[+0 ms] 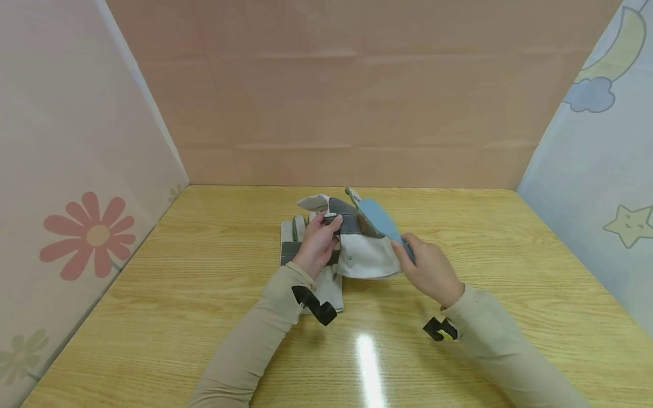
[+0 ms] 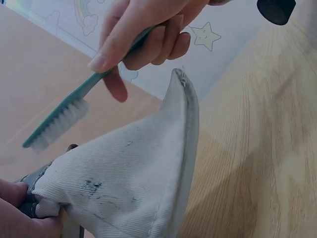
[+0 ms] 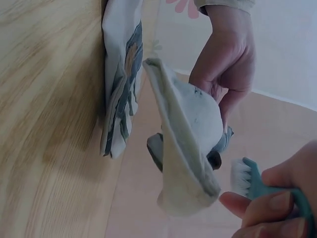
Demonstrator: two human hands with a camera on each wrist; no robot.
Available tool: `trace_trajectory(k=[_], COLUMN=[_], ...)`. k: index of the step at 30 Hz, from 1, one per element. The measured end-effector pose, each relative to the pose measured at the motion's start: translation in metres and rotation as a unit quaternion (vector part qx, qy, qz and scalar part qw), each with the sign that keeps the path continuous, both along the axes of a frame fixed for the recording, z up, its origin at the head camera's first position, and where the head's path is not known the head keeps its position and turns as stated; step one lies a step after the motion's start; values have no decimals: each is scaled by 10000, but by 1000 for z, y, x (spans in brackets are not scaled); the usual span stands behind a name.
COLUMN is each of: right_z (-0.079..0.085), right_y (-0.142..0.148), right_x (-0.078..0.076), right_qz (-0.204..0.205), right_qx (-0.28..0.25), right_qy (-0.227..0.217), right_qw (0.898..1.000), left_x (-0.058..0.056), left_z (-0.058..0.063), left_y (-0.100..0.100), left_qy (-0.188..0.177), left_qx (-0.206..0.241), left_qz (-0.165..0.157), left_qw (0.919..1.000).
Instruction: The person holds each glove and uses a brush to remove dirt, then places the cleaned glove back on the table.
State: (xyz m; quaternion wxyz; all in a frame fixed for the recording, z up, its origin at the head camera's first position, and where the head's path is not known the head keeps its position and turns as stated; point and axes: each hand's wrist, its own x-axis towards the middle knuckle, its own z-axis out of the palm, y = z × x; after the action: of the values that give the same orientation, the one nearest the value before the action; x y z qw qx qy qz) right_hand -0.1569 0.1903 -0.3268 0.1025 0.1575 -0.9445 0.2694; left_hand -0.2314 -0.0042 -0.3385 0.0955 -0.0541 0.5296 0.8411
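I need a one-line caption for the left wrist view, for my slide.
The right hand holds a teal brush near a whitish glove with dark marks, gripped by the left hand.

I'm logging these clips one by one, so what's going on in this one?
A person's left hand holds a white-and-grey glove up off the table, dark marks showing on its cuff. The right hand holds a blue-green brush by the handle, bristles facing the glove but apart from it. A second glove lies on the table below.
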Motion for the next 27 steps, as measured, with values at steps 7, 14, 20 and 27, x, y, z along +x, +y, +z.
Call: trace_trajectory(k=[7,14,20,27], right_z=[0,-3,-2,0], right_y=[-3,4,2,-7], right_x=[-2,-2,-3,-3], right_qz=[93,-125,-73,-6], right_qx=[235,367,171,196], right_qy=[-169,-98,85,-45], right_qw=[9995,9992,9998,9998], left_x=[1,-2,-2,0], left_z=[0,3,3,2], left_y=[0,-3,-4,-2], left_qy=[28,-38,-124,-96], left_qx=[25,20,73,-30], left_qz=[-6,86,91,23], left_qw=[10000,10000,9999,9999])
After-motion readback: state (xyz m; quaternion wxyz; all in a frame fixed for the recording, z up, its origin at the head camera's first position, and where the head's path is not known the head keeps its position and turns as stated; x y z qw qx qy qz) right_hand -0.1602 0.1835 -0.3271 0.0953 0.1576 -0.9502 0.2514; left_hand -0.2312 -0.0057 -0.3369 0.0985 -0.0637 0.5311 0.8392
